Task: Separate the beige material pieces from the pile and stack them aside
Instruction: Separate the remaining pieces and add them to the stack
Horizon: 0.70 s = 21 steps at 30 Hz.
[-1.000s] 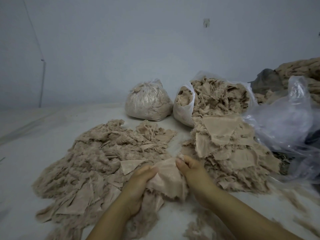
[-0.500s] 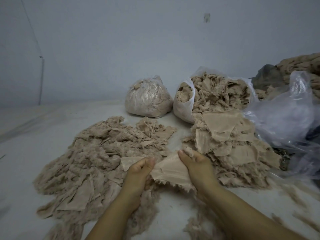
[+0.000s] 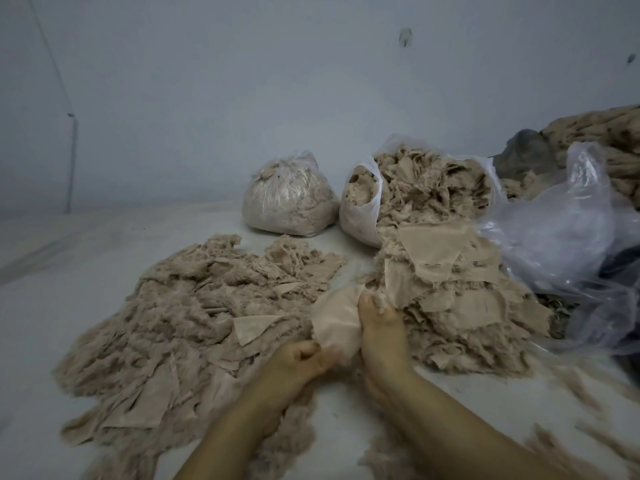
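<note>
Beige piece (image 3: 334, 318) gripped by two hands, left hand (image 3: 298, 362) and right hand (image 3: 381, 327).

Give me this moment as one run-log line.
left hand: grips beige piece | right hand: grips same piece | pile: left | stack: right

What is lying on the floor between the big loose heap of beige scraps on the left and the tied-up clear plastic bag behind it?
Nothing: the head view shows bare pale floor between heap and bag.
</note>
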### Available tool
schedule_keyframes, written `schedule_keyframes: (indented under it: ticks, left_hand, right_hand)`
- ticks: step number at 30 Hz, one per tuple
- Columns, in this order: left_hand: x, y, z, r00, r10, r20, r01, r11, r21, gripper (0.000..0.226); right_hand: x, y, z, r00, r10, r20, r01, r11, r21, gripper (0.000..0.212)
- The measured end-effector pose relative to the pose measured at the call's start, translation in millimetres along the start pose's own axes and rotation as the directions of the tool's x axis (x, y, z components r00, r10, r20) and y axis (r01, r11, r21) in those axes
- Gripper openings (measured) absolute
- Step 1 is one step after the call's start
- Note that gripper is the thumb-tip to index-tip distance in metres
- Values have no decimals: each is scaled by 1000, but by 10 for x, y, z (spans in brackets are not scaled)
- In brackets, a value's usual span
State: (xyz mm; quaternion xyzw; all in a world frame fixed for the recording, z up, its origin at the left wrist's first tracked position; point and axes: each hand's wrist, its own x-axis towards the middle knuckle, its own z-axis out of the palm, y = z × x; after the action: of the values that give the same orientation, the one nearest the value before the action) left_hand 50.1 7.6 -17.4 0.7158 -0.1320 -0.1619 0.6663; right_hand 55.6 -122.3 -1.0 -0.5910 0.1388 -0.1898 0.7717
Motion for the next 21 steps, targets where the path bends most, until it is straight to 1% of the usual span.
schedule_keyframes:
  ticks: [1, 2, 5, 7, 9, 10, 12, 13, 15, 16, 17, 18, 20, 21]
  left_hand:
    - [-3, 10, -7, 1000, -1, -27, 2, 1000, 25, 30]
    - [-2, 18, -16, 999, 2, -48, 0, 999, 44, 28]
    - [3, 47, -23, 999, 1, -54, 3, 997, 73, 30]
    - [13, 54, -31, 998, 14, -56, -9, 997, 79, 28]
    - [19, 58, -57, 995, 35, -89, -33, 999, 23, 28]
    - [25, 53, -79, 992, 39, -117, -40, 999, -8, 27]
    - [44, 28, -130, 985, 33, -167, -44, 997, -64, 29]
    - [61, 2, -151, 984, 28, -176, -46, 994, -98, 30]
    - [84, -37, -186, 985, 24, -171, -51, 987, -154, 29]
    - [111, -35, -182, 986, 31, -166, -59, 984, -167, 27]
    - [114, -54, -190, 985, 37, -171, -67, 982, -175, 26]
    - [124, -68, -188, 983, 32, -180, -64, 983, -171, 26]
    - [137, -78, -208, 984, 2, -177, -24, 992, -124, 29]
    - [137, -76, -230, 989, -13, -145, 3, 997, -75, 33]
  right_hand:
    - [-6, 14, 20, 1000, -2, 0, 2, 1000, 3, 33]
    - [-2, 15, 31, 1000, -5, -2, 5, 1000, 10, 32]
    - [52, -31, 41, 1000, -4, -9, 5, 999, 31, 29]
    - [133, -124, 40, 1000, 1, 17, -1, 1000, 12, 28]
    - [275, -311, 43, 998, -24, 63, 25, 1000, -17, 23]
    - [377, -445, 33, 997, -50, 58, 52, 998, -41, 21]
    - [638, -766, -38, 991, -134, -5, 133, 984, -119, 18]
    - [775, -933, -110, 981, -192, -33, 182, 963, -199, 17]
    - [1044, -1161, -302, 954, -297, -45, 250, 869, -428, 17]
    - [1156, -1220, -416, 941, -336, -42, 256, 786, -562, 17]
    - [1217, -1199, -508, 930, -365, -28, 244, 676, -695, 15]
    - [1239, -1152, -587, 920, -391, -16, 222, 554, -802, 20]
    - [1185, -1000, -663, 913, -407, 39, 193, 346, -918, 40]
    - [1120, -931, -671, 911, -404, 84, 194, 241, -951, 45]
